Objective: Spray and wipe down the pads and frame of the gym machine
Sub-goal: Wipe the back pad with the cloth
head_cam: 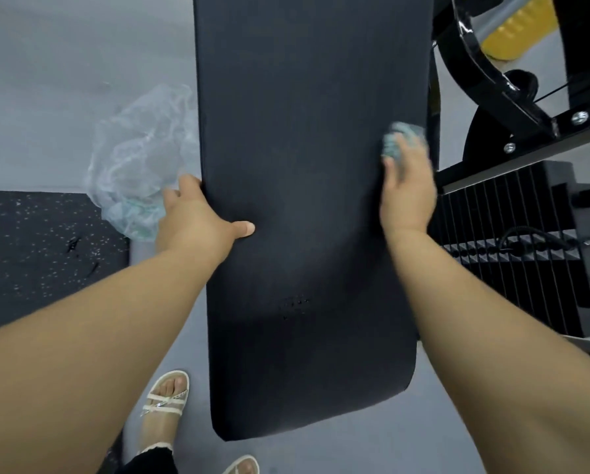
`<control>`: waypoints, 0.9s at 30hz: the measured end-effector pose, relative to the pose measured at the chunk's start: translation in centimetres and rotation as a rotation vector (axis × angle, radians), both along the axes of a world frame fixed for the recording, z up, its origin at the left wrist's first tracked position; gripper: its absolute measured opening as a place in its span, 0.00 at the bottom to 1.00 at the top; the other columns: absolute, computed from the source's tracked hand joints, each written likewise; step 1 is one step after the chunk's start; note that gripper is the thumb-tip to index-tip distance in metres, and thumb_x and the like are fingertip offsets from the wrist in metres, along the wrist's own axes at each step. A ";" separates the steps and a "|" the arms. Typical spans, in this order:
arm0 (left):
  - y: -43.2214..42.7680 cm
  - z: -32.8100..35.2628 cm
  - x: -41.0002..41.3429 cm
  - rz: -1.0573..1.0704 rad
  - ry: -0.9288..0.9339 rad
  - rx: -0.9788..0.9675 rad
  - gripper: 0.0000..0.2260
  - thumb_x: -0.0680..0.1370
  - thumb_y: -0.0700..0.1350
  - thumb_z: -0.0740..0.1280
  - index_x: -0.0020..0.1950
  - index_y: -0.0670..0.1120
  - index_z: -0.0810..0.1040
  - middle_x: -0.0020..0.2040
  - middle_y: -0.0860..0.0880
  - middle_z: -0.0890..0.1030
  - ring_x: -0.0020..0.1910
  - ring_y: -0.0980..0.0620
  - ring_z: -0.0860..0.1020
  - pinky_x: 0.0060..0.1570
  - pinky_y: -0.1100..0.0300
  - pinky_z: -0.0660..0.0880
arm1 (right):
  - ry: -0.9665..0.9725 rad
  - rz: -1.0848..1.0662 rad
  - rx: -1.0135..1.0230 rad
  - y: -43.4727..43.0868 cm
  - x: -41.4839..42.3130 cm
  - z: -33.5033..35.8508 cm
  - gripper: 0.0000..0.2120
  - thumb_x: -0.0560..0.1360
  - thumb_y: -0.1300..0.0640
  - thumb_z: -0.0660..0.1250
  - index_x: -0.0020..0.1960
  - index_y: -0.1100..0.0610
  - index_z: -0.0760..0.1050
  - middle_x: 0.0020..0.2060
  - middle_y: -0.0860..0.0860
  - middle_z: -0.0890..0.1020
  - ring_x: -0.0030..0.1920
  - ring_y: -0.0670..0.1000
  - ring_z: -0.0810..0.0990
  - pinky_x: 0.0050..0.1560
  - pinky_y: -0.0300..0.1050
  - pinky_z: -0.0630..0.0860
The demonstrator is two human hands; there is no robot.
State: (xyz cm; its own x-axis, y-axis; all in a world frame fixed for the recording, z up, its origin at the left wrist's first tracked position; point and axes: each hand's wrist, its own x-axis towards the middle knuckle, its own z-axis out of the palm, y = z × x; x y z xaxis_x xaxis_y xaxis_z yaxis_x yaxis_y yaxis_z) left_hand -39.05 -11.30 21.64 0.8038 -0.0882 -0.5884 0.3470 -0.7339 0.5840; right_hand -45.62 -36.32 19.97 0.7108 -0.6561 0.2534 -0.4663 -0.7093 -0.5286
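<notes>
A long black pad (307,165) of the gym machine fills the middle of the head view. My left hand (197,213) grips its left edge, thumb lying on the top surface and fingers curled under the side. A clear plastic bag (139,155) with something pale green inside hangs by that hand; whether the fingers hold it is not visible. My right hand (406,189) presses a teal cloth (403,138) against the pad's right edge; the hand and cloth are blurred. The black frame (491,80) of the machine curves up at the right.
A black weight stack (512,248) with a cable stands right of the pad. A yellow part (519,29) shows at the top right. Grey floor lies left, with a dark speckled rubber mat (40,248). My sandalled feet (165,405) stand below the pad.
</notes>
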 end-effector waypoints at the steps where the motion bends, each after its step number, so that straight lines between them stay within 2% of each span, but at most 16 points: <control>1: 0.0 0.1 -0.2 0.001 -0.005 -0.004 0.30 0.67 0.49 0.77 0.61 0.47 0.65 0.63 0.47 0.67 0.57 0.41 0.73 0.46 0.50 0.71 | -0.009 -0.191 0.077 -0.6 0.1 0.3 0.17 0.79 0.55 0.59 0.68 0.52 0.71 0.69 0.49 0.70 0.68 0.49 0.68 0.67 0.34 0.61; 3: 0.1 0.3 -0.4 0.006 -0.001 -0.005 0.29 0.68 0.50 0.77 0.61 0.47 0.64 0.63 0.47 0.67 0.58 0.41 0.72 0.44 0.51 0.68 | 0.000 -0.422 0.128 0.6 2.3 0.5 0.18 0.80 0.56 0.58 0.69 0.53 0.69 0.70 0.49 0.68 0.70 0.49 0.66 0.70 0.43 0.61; 4: 0.1 0.4 -0.5 0.005 -0.001 -0.002 0.29 0.68 0.50 0.76 0.62 0.47 0.64 0.63 0.46 0.66 0.58 0.41 0.72 0.43 0.51 0.67 | -0.016 -0.410 0.105 2.1 3.8 0.5 0.18 0.79 0.58 0.59 0.69 0.54 0.69 0.70 0.50 0.69 0.70 0.51 0.66 0.70 0.48 0.62; 8: 0.0 0.6 -0.5 0.001 -0.027 -0.003 0.30 0.68 0.49 0.76 0.64 0.45 0.64 0.64 0.45 0.67 0.56 0.43 0.73 0.42 0.53 0.66 | -0.068 0.001 -0.039 12.1 8.3 -0.5 0.17 0.75 0.61 0.63 0.64 0.57 0.75 0.66 0.58 0.73 0.68 0.61 0.68 0.65 0.58 0.67; 11: 0.1 0.2 -0.9 0.025 -0.056 -0.057 0.33 0.67 0.50 0.77 0.66 0.46 0.65 0.64 0.45 0.68 0.58 0.44 0.74 0.46 0.51 0.71 | -0.068 0.407 -0.153 14.3 6.0 -0.6 0.15 0.75 0.58 0.61 0.59 0.57 0.79 0.62 0.58 0.77 0.64 0.61 0.73 0.58 0.57 0.75; 13: 0.4 -0.1 -1.9 0.077 -0.092 -0.074 0.34 0.68 0.51 0.76 0.69 0.49 0.64 0.66 0.48 0.67 0.61 0.45 0.73 0.54 0.48 0.73 | -0.045 0.464 -0.175 11.3 2.9 -0.9 0.16 0.75 0.56 0.59 0.59 0.56 0.79 0.62 0.57 0.77 0.63 0.58 0.75 0.59 0.52 0.75; 15: 0.8 -0.3 -3.7 0.142 -0.147 -0.083 0.32 0.71 0.52 0.73 0.71 0.50 0.62 0.68 0.48 0.65 0.64 0.45 0.69 0.61 0.47 0.70 | 0.007 0.310 -0.175 8.1 -1.1 -1.8 0.15 0.77 0.55 0.60 0.61 0.54 0.77 0.64 0.55 0.75 0.65 0.55 0.73 0.61 0.49 0.73; 17: 1.0 -0.5 -6.3 0.161 -0.206 -0.058 0.30 0.75 0.50 0.69 0.73 0.48 0.60 0.69 0.46 0.63 0.68 0.44 0.64 0.65 0.49 0.66 | 0.053 0.083 -0.068 5.8 -5.2 -2.4 0.16 0.78 0.56 0.61 0.65 0.52 0.74 0.68 0.53 0.71 0.68 0.53 0.68 0.65 0.50 0.69; 20: 1.0 -0.8 -10.6 0.095 -0.331 -0.015 0.27 0.75 0.43 0.67 0.72 0.45 0.63 0.68 0.42 0.63 0.65 0.41 0.62 0.64 0.50 0.62 | 0.023 -0.326 0.133 6.3 -7.9 -3.0 0.18 0.80 0.57 0.59 0.69 0.53 0.69 0.72 0.54 0.65 0.73 0.54 0.62 0.69 0.47 0.62; 22: 0.8 -1.3 -12.7 0.028 -0.440 0.005 0.24 0.73 0.39 0.67 0.69 0.43 0.68 0.65 0.39 0.67 0.62 0.36 0.65 0.62 0.46 0.63 | -0.015 -0.436 0.135 9.8 -7.4 -3.5 0.19 0.78 0.58 0.58 0.68 0.56 0.70 0.71 0.58 0.67 0.71 0.58 0.63 0.69 0.49 0.59; 24: 0.5 -1.7 -14.0 -0.036 -0.508 0.023 0.22 0.72 0.37 0.66 0.66 0.41 0.72 0.64 0.37 0.69 0.61 0.34 0.67 0.60 0.43 0.64 | -0.010 -0.261 0.057 14.6 -7.7 -4.0 0.19 0.77 0.55 0.56 0.66 0.57 0.72 0.69 0.59 0.70 0.70 0.61 0.65 0.69 0.53 0.60; 27: 0.7 -1.7 -15.2 -0.163 -0.574 -0.001 0.20 0.71 0.38 0.62 0.63 0.41 0.75 0.63 0.38 0.71 0.60 0.35 0.69 0.59 0.43 0.66 | 0.072 0.355 -0.066 16.3 -12.1 -4.3 0.16 0.77 0.55 0.59 0.62 0.56 0.75 0.66 0.58 0.73 0.69 0.59 0.67 0.68 0.54 0.64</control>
